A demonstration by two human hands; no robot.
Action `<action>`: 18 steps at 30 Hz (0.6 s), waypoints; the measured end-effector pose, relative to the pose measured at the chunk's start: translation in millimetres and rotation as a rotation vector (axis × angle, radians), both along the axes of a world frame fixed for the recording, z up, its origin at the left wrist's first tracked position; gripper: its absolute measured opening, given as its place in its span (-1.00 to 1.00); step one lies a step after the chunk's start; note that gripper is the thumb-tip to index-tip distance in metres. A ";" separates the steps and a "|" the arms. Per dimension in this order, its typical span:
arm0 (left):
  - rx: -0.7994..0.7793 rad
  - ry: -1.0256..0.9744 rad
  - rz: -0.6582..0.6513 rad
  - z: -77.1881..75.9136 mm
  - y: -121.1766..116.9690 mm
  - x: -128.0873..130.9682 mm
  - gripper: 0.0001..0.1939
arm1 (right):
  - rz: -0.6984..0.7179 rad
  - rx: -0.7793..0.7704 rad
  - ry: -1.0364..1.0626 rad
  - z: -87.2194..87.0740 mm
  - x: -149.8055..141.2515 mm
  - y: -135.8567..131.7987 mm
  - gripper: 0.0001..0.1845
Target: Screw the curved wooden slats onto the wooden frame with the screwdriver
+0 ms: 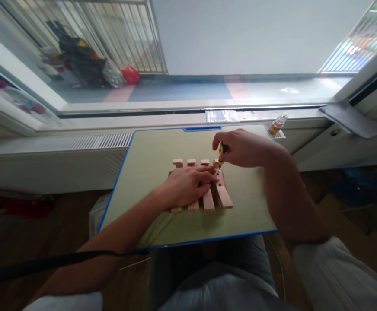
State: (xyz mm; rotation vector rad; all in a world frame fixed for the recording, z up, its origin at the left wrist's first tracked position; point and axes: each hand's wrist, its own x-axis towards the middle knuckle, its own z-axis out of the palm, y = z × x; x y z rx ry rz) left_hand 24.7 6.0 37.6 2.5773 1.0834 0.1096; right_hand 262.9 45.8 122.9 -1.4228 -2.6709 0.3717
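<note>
A small slatted wooden piece (209, 201) lies on the pale table top, its several slats running toward me. My left hand (188, 183) rests flat across the slats, fingers stretched to the right and pressing on the wood. My right hand (240, 147) grips a yellow and black screwdriver (221, 156) from above. The screwdriver stands nearly upright, its tip at a dark hole or screw in the rightmost slat, close to my left fingertips. A second dark spot shows on that slat, a little nearer me. My left palm hides the middle of the piece.
The table (136, 172) has a blue rim and a slot at its far edge. Behind it are a window sill with a flat clear packet (221, 115), a small amber bottle (277, 125) and a radiator grille (94, 141). A grey cloth (350, 116) lies at right.
</note>
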 end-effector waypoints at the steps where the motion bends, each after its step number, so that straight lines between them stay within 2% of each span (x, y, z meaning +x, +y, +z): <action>1: 0.001 -0.007 0.011 0.2 4.6 -0.3 -0.56 | -0.011 0.005 -0.006 1.2 -3.6 4.5 -0.63; 9: -0.005 0.004 0.075 4.9 32.1 -5.4 -0.57 | -0.078 0.057 0.014 1.2 -15.7 23.4 -0.75; 18: -0.007 0.113 -0.028 22.2 33.8 -1.2 -0.54 | -0.126 0.121 0.011 -3.5 -19.0 24.6 -0.85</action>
